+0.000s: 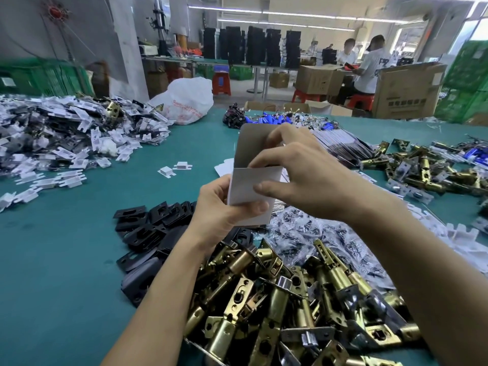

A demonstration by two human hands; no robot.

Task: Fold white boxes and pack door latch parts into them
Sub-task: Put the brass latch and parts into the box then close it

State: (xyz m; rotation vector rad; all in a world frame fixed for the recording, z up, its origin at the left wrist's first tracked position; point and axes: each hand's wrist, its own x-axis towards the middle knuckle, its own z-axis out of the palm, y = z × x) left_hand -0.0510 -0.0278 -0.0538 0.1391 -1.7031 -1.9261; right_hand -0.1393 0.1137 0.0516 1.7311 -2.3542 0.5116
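- My right hand hides the 3 o'clock side of the white box.
- The brass latches run off-frame at 6 o'clock.
- I can't read the print on the plastic bag at 11 o'clock.

Bare green table lies open at left; brass latches and black plates crowd the near centre.

A wide table with a teal-green top is seen in front. A plain grey wall is found behind it on the left, and stacked green plastic crates are kept against it. Long white light tubes are hung from the ceiling. Small red plastic stools are set on the pale floor. Big brown cardboard boxes are placed at the right, near two seated people in white shirts.
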